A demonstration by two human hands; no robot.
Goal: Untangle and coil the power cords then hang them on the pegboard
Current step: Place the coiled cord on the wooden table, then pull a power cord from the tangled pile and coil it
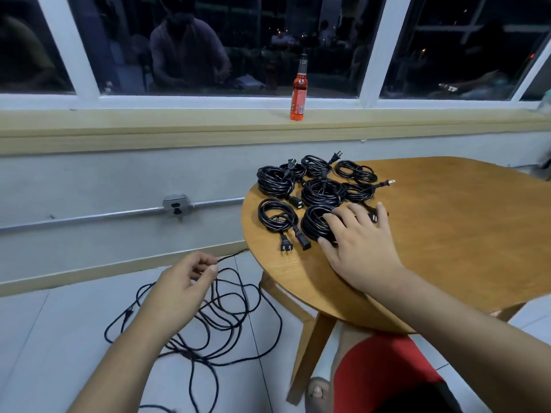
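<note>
Several coiled cords (323, 192) lay bunched near the left edge of the table (462, 234), your right hand (357, 242) spread flat on the nearest. Your left hand (182, 290) pinched a strand of the tangled cord (229, 323) on the floor (59, 323). No pegboard showed, so hanging was probably all left; the right part of the table was bare.

A round wooden table (462, 234) carries several black coils (323, 192) clustered near its left edge, a loose cord (226, 317) sprawls in tangled loops on the tiled floor (44, 338) beside it, and a bottle (299, 93) stands on the sill (179, 120).
</note>
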